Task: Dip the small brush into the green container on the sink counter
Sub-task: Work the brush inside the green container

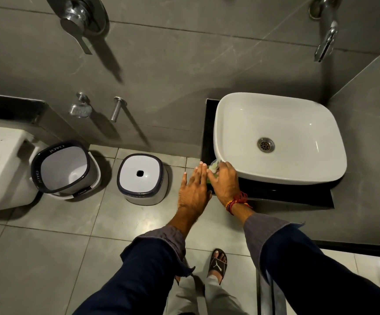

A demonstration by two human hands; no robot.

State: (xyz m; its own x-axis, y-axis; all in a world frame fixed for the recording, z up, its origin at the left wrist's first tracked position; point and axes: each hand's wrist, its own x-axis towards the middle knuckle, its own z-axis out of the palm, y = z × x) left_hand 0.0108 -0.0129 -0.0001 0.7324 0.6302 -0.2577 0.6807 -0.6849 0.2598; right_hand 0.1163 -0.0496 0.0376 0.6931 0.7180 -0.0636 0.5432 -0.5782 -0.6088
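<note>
Both hands meet at the near left corner of the black sink counter [275, 194], right where its edge drops off to the floor. The left hand [193, 189] lies flat with its fingers straight and close together, palm down, pressed against the left side of the green container [209, 180], of which only a thin green strip shows between the two hands. The right hand [224, 180] is curled over the top of the container, its fingers bent around something pale and translucent [214, 166] at the container's upper edge; whether that is a lid or the brush cannot be told, and no brush is clearly visible. A red thread band [237, 200] circles the right wrist.

The container sits squeezed between the counter's left edge and the overhanging rim of the white basin [280, 137], so there is little free counter around it. To the left the grey tiled floor [48, 246] is open, with a white stool [142, 178] nearest and a white bucket [65, 169] beyond it beside the toilet [0, 167]. A sandalled foot [217, 263] stands below the hands. A wall tap [326, 39] projects above the basin.
</note>
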